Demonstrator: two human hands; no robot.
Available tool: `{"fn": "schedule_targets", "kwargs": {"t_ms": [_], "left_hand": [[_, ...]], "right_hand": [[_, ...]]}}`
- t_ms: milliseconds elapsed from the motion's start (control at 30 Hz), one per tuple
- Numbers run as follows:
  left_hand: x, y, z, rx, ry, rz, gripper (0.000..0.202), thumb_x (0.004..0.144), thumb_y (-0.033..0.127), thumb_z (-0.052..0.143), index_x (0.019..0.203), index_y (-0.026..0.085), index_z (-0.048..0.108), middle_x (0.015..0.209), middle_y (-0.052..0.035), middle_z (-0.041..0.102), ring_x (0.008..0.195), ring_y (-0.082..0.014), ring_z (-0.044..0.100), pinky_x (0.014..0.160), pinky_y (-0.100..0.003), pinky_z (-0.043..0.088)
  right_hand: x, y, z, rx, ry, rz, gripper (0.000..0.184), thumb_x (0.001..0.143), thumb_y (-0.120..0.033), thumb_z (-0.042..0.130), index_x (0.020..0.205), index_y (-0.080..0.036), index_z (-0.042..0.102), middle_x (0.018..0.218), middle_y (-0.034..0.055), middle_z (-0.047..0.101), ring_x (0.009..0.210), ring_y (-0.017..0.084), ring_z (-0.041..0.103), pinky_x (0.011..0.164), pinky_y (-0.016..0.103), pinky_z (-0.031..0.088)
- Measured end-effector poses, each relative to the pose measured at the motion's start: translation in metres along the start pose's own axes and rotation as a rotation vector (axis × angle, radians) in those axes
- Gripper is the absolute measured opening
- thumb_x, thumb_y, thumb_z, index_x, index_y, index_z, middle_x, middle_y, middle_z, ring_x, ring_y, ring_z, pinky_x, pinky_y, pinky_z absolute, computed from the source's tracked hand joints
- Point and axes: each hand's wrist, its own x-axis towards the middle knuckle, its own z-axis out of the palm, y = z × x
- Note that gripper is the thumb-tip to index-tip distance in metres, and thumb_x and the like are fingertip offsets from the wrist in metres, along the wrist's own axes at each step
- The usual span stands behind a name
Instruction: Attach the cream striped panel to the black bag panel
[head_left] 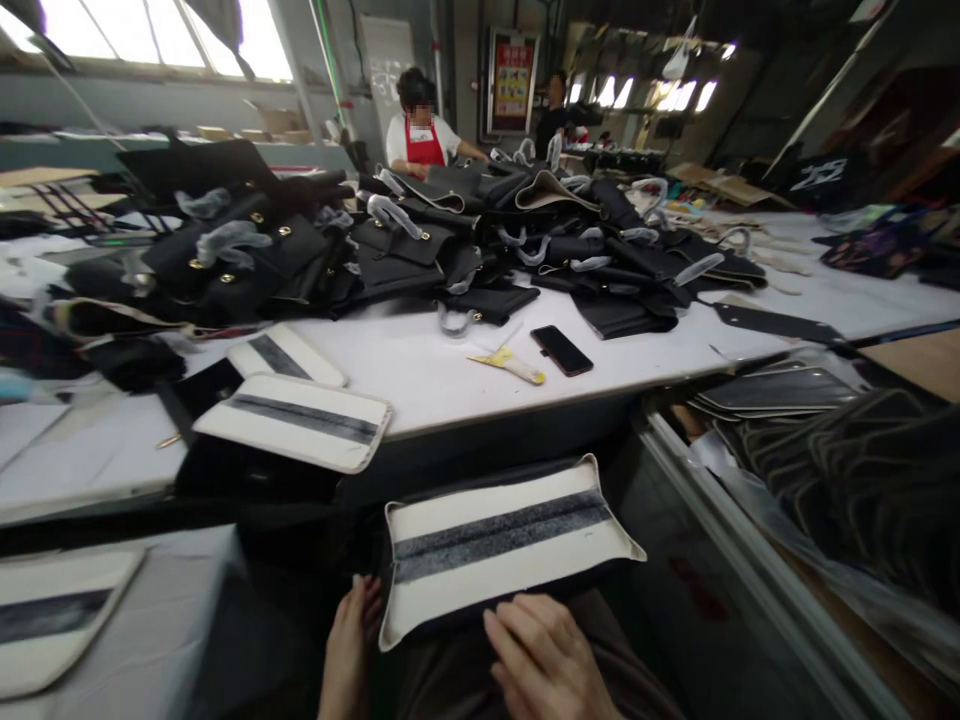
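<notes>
A cream panel with a dark grey stripe [502, 545] lies across my lap, below the table's edge. My left hand [351, 640] grips its near left corner, fingers curled around the edge. My right hand [544, 655] rests at the panel's near edge with its fingers bent and pressed against it. Two more striped panels [296, 420] lie on the white table [435, 375] to the left, one partly over the other.
A big heap of black bags with gold studs [420, 240] covers the table's far half. A phone [562, 350] and a yellow-tipped tool [510, 364] lie near the front edge. Another striped panel [52, 615] sits lower left. A bin of dark pieces [847, 450] stands right. A person in a red apron [421, 135] works beyond.
</notes>
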Motion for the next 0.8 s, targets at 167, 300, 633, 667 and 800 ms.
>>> {"fn": "schedule_targets", "kwargs": {"t_ms": [167, 300, 633, 667, 800], "left_hand": [[-0.018, 0.046, -0.031, 0.336, -0.104, 0.416, 0.062, 0.081, 0.059, 0.059, 0.132, 0.026, 0.049, 0.143, -0.0079, 0.050, 0.135, -0.0306, 0.043, 0.115, -0.052, 0.031], [-0.039, 0.089, -0.007, 0.902, -0.297, 1.027, 0.078, 0.075, 0.051, 0.071, 0.143, 0.031, 0.037, 0.156, -0.0070, 0.034, 0.144, -0.0320, 0.026, 0.118, -0.058, 0.021], [-0.041, 0.125, 0.077, 1.420, -0.834, 1.238, 0.115, 0.059, 0.067, 0.078, 0.152, 0.031, 0.021, 0.162, -0.0128, 0.011, 0.148, -0.0336, 0.010, 0.118, -0.062, 0.012], [-0.043, 0.127, 0.083, 1.423, -0.871, 1.244, 0.114, 0.061, 0.065, 0.078, 0.152, 0.031, 0.019, 0.162, -0.0123, 0.010, 0.149, -0.0325, 0.008, 0.118, -0.061, 0.010], [-0.054, 0.132, 0.103, 1.428, -0.979, 1.257, 0.112, 0.064, 0.059, 0.079, 0.153, 0.033, 0.015, 0.162, -0.0100, 0.006, 0.149, -0.0294, 0.003, 0.119, -0.059, 0.006]], "right_hand": [[-0.015, 0.013, -0.019, -0.039, -0.087, 0.094, 0.033, 0.090, -0.009, 0.052, 0.120, -0.004, 0.065, 0.114, 0.0157, 0.066, 0.113, 0.028, 0.055, 0.095, 0.041, 0.046], [-0.018, 0.013, -0.017, -0.052, -0.101, 0.121, 0.035, 0.090, -0.010, 0.052, 0.123, -0.004, 0.063, 0.116, 0.0159, 0.066, 0.113, 0.028, 0.055, 0.095, 0.043, 0.046], [-0.023, 0.018, -0.008, -0.108, 0.006, 0.070, 0.033, 0.086, -0.008, 0.051, 0.114, -0.005, 0.069, 0.106, 0.0133, 0.071, 0.105, 0.025, 0.062, 0.090, 0.037, 0.055], [-0.022, 0.018, -0.007, -0.118, 0.015, 0.070, 0.032, 0.087, -0.008, 0.051, 0.113, -0.005, 0.069, 0.105, 0.0132, 0.072, 0.104, 0.025, 0.063, 0.089, 0.038, 0.055], [-0.012, 0.017, -0.009, -0.124, 0.072, 0.076, 0.028, 0.091, -0.011, 0.047, 0.106, -0.006, 0.070, 0.095, 0.0116, 0.074, 0.094, 0.022, 0.067, 0.085, 0.034, 0.058]]}}
